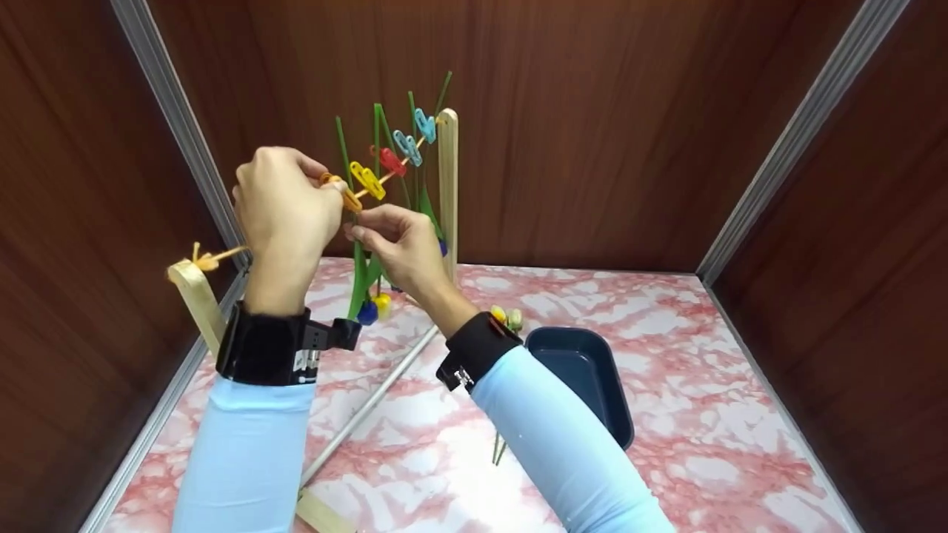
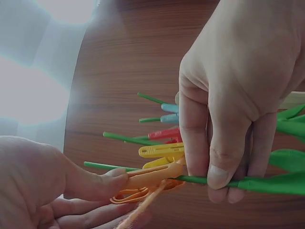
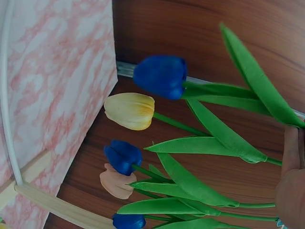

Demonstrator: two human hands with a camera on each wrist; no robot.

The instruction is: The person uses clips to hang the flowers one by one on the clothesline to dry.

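Pink-marbled counter point(image 1: 689, 385), wood-grain walls point(image 1: 578, 133): one blue tulip point(image 3: 214, 90) at an orange clothespin point(image 2: 152, 177).
Your left hand point(image 1: 285, 200) pinches the clothespin on its cord point(image 2: 143, 207); your right hand point(image 1: 407, 248), just below and nearer the bloom point(image 1: 367, 312), has its fingers point(image 2: 226, 155) closed on the green stem point(image 2: 194, 180). Stem near-vertical, bloom down, crossing the clothespin's tip; whether clamped, cannot be told.

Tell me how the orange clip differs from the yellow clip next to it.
The left hand pinches the orange clip, while the yellow clip is outside its grip. The orange clip is also nearer the left wooden post; the yellow clip sits between it and the red clip. Both are on the same string.
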